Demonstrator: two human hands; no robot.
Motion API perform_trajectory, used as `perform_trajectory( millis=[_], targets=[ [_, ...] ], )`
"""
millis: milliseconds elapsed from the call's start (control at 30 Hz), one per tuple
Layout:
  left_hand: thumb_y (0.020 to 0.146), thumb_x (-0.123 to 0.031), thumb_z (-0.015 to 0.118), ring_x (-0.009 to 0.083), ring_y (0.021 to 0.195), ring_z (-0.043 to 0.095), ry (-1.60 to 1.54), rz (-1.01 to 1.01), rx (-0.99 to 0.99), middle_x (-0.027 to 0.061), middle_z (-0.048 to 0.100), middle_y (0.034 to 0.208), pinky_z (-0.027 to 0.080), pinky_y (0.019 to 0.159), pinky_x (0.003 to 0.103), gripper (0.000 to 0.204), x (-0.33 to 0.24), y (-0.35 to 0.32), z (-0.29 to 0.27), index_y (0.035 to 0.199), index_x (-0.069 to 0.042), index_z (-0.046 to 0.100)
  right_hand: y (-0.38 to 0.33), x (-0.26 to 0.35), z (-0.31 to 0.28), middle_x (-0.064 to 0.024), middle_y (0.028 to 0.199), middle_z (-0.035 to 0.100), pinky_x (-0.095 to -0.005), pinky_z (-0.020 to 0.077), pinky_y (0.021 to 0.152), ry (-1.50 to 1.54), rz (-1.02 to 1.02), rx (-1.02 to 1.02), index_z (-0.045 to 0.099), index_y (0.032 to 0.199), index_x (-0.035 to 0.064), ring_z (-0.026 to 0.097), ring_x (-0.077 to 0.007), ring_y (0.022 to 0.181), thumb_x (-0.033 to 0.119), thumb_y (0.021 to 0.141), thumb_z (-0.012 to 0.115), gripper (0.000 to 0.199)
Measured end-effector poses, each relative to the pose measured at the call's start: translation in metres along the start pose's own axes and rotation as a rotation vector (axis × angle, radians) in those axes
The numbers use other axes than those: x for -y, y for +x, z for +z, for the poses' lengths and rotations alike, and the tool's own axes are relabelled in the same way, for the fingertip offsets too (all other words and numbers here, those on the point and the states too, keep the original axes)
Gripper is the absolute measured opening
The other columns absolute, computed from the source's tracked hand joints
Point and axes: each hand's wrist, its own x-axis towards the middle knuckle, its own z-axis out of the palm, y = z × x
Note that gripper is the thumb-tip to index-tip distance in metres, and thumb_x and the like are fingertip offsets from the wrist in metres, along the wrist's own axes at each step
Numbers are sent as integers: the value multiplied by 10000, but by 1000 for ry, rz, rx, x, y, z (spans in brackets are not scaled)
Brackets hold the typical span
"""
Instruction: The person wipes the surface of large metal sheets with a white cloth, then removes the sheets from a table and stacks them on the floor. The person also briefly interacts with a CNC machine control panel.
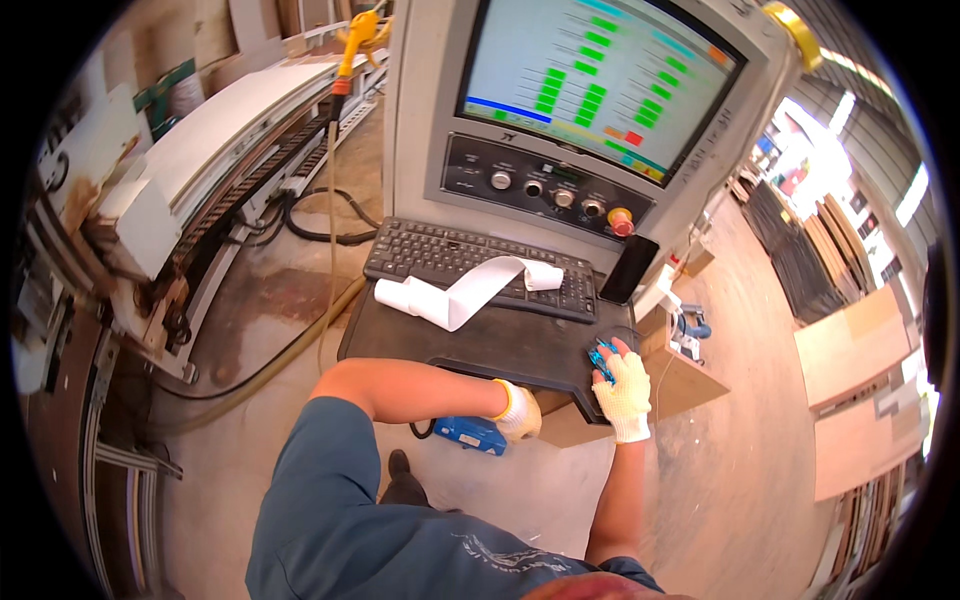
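Control console with black shelf (500, 345): right hand (624, 392), white knit glove, fingers curled over a blue mouse (601, 358) at the shelf's near right corner; left hand (518, 412), gloved, fingers folded against the shelf's near edge, above a blue handheld device (470, 434); keyboard (480, 265) and paper strip (465, 290) farther.

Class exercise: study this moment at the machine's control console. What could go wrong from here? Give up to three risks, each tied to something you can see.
1. The loose paper strip lies over the keyboard; it may hide keys or slide off the shelf.
2. The right hand works a mouse at the shelf's corner; it could slip off.
3. The dark phone leans unsecured against the console and may topple.
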Motion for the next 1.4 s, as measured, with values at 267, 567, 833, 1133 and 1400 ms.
perform_trajectory(
  millis=[267,567,833,1133,1400],
  targets=[
    [802,-248,645,396,936,695,-27,-6,17,181,736,983,532,790,512,321,-2,-3,-4,1053,-73,744,0,6,-9,-116,1320,632,-439,527,939,46,-19,37,686,1238,135,630,-333,1101,53,714,747,535],
    [797,-215,652,357,1018,695,-18,-57,72,157,739,1081,539,857,472,356,-8,-5,-10,1120,-100,746,-3,1,-5,-110,1318,635,-443,531,924,36,-33,26,705,1188,119,635,-331,1083,45,710,739,485],
    [791,-206,652,371,994,698,-21,-65,100,173,741,1041,539,841,479,323,-9,-7,-13,1071,-85,757,1,9,-6,-122,1308,633,-442,522,922,67,-1,-36,683,1233,125,623,-329,1075,86,709,744,529],
    [866,-315,621,397,928,687,8,-10,86,159,726,967,523,796,518,317,-2,-5,-8,1069,-87,706,-2,0,-3,-120,1285,633,-444,530,884,-6,6,-53,680,1213,144,626,-325,1057,134,716,768,505],
    [820,-215,638,366,955,685,-31,-69,100,166,726,989,520,817,476,291,-5,0,-9,1054,-66,724,-4,-3,-4,-121,1296,639,-444,542,892,-4,23,-58,711,1162,134,641,-343,1075,92,708,769,460]
  ],
)
